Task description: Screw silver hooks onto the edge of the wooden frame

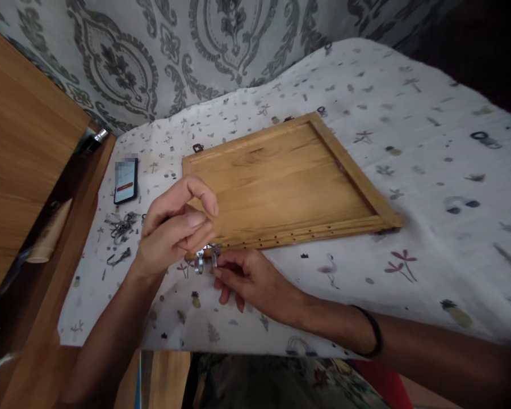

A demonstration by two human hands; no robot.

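A framed wooden board lies flat on a patterned white cloth, with a row of small holes along its near rail. My left hand is closed in a pinch at the board's near left corner, just above a small metal hook. My right hand pinches a second metal hook against that same edge. A black band circles my right wrist.
A pile of metal hooks lies on the cloth at the left, beside a phone with a lit screen. A wooden cabinet stands at the left. A patterned curtain hangs behind.
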